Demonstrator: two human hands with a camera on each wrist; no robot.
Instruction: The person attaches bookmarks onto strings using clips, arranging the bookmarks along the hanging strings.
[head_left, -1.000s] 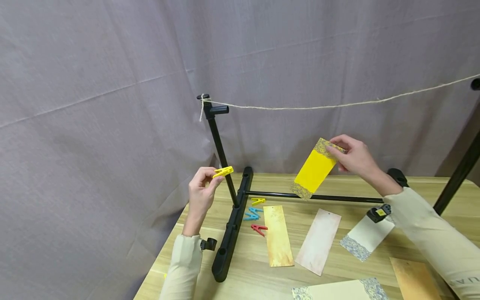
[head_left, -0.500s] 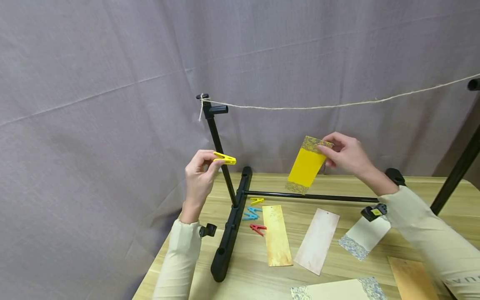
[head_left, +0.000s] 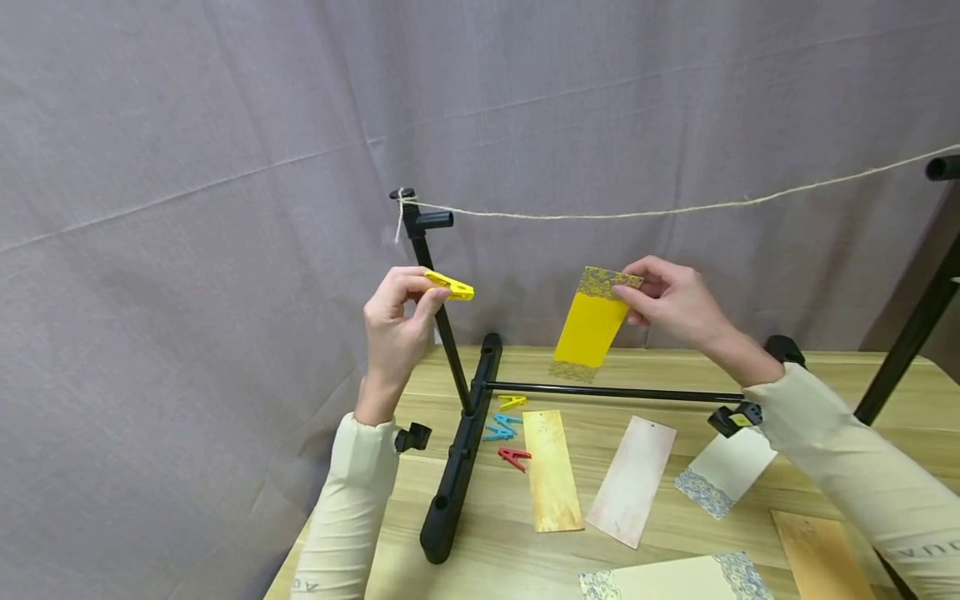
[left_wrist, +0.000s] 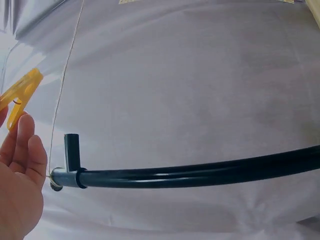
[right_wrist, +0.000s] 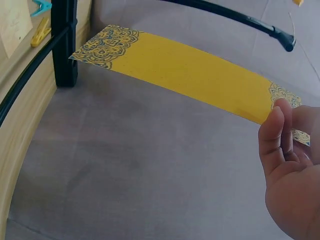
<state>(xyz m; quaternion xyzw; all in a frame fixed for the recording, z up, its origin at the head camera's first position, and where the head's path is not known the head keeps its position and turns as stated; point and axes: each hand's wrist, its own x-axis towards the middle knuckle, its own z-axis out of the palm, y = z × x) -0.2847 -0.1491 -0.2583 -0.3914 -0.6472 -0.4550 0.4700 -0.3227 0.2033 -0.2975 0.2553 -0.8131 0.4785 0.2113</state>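
Observation:
My left hand (head_left: 397, 333) pinches a yellow clothespin (head_left: 450, 286) by its handle end, in front of the black post. In the left wrist view the same clothespin (left_wrist: 24, 95) points up and right from the fingertips. My right hand (head_left: 675, 304) grips a yellow paper card (head_left: 592, 327) by its upper right corner. Patterned bands run across both ends of the card, plain in the right wrist view, where the card (right_wrist: 195, 75) stretches leftward from the fingers. Both hands are below the twine (head_left: 570, 217), which sags between two posts.
A black stand (head_left: 453, 475) with a low crossbar (head_left: 615, 391) rises from the wooden table. On the table lie a yellow clothespin (head_left: 512, 402), a red clothespin (head_left: 514, 457), blue clothespins (head_left: 504, 425), an orange-cream card (head_left: 552, 471), a pale card (head_left: 633, 479) and several others. Grey cloth hangs behind.
My left hand has risen with the clothespin, which has tilted its tip downward. The right hand has moved left and slightly up, and the yellow card hangs closer to upright.

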